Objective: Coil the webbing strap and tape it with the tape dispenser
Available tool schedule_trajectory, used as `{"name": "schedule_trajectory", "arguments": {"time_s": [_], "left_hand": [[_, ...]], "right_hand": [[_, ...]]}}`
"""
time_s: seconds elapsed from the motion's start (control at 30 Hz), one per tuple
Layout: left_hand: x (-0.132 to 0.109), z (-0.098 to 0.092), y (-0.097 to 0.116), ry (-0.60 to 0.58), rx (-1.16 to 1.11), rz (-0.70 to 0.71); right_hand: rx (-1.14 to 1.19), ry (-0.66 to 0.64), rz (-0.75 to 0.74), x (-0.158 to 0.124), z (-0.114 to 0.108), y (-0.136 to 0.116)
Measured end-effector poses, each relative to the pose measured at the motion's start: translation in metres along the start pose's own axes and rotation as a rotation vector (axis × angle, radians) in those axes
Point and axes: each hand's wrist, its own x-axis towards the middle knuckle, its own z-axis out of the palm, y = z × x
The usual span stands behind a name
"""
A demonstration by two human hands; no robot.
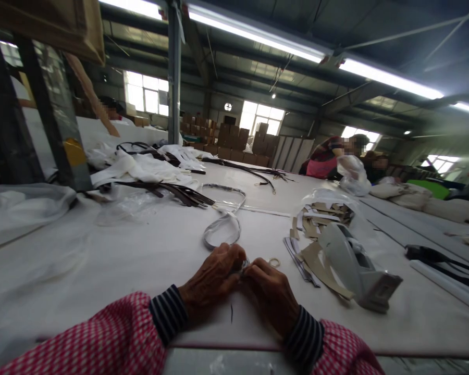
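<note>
A pale, glossy strap [222,224] lies looped on the white table [101,260], its near end running in under the person's fingers at the bottom centre of the view, so that the loose loops trail away toward twelve o'clock and stay clear of the work. The left hand [213,278] and the right hand [271,294] meet knuckle to knuckle over that end, both resting their heels on the table, probably for steadiness on something small; the left grip is closed on the strap end with thumb and fingers curled in, while the right grip is pinched together at the same spot, though what exactly it presses is hidden between the fingers. A small metal ring [274,262] lies just beside the right hand at about one o'clock, near enough to pick up without reaching. Farther out at two to three o'clock sit a grey tape dispenser [355,268] and a scatter of tan card strips [320,224], kept to the right-hand side. At eleven o'clock a bundle of dark brown straps [175,191] and heaped white material [136,166] lie well apart from the hands, apparently as stock. At one o'clock, far across the table, another person in a red top [324,159] bends over their own work beside a clear plastic bag [354,174].
</note>
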Motion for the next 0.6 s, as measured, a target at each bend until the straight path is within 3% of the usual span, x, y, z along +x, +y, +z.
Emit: {"name": "schedule_trajectory", "arguments": {"time_s": [0.3,0.47,0.6], "left_hand": [[0.005,-0.001,0.002,0.053,-0.063,-0.121],[0.009,-0.001,0.000,0.148,-0.024,0.010],[0.010,0.000,-0.005,0.199,-0.118,-0.076]], "right_hand": [[0.090,-0.232,0.249,0.038,-0.017,0.004],[0.110,-0.298,0.281,0.045,-0.020,0.004],[0.223,-0.330,0.359,0.050,-0.017,0.010]]}}
